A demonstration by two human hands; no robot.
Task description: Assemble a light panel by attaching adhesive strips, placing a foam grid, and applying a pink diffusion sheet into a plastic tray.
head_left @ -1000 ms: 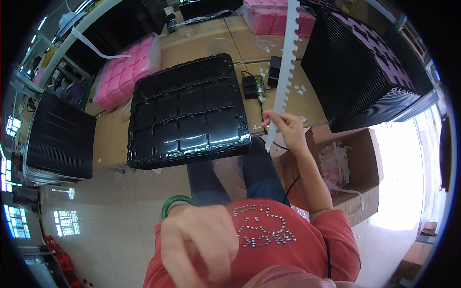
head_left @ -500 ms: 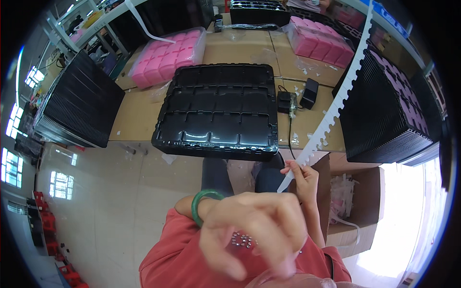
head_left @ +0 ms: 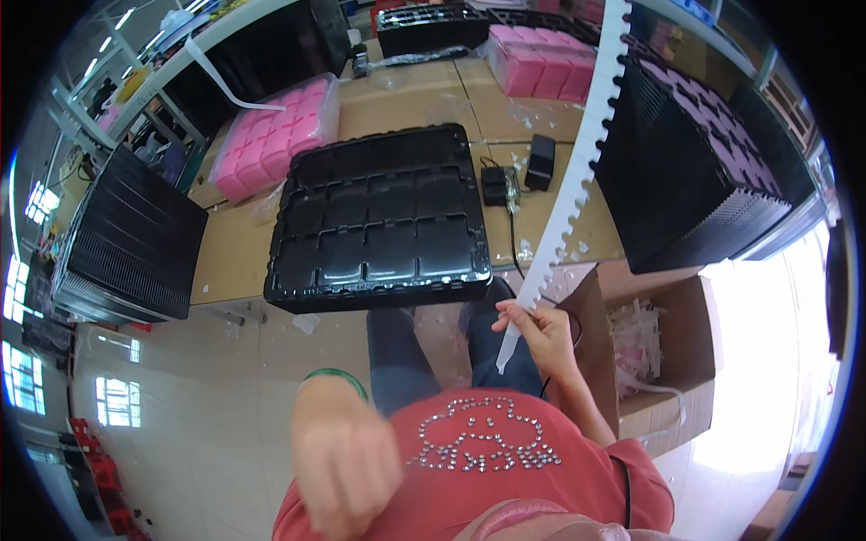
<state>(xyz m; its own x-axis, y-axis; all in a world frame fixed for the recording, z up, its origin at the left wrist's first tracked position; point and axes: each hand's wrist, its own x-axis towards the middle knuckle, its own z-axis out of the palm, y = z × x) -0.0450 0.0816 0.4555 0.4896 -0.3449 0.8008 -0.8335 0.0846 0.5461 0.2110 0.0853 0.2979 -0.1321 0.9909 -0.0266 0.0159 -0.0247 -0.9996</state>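
At far left a black stack (head_left: 135,243) of trays stood on the brown table (head_left: 230,257), near a pink pack (head_left: 280,133) in clear plastic. A white band (head_left: 215,75) hung from the shelf (head_left: 239,29) to the pack. Lower down, the left hand (head_left: 347,460), a green bangle (head_left: 343,373) at its wrist, was blurred in front of the red shirt (head_left: 577,487); whether it held anything could not be told.

In the middle, a black tray (head_left: 379,221) lay at the table's front edge, its top ribbed into a grid. Below it, the shirt bore a cloud-shaped face in studs, with a row of studded lettering (head_left: 492,462) under the face. Right of the tray lay a small black adapter (head_left: 494,187) with a cable (head_left: 513,236), and beside it a black block (head_left: 540,162).

The right hand (head_left: 541,335), apart from the left, pinched a white strip (head_left: 571,189) near its lower end, thumb against fingers. That end stuck out just below the hand, in front of the jeans (head_left: 474,361); the rest slanted up and right over the table and out of view at the top, notched along its right edge. A second pink pack (head_left: 541,68) sat farther back, left of the strip. An open cardboard box (head_left: 672,419) beside the right arm held loose pale scraps (head_left: 639,347). At far right stood another stack (head_left: 667,194), topped with purple pieces (head_left: 722,135).
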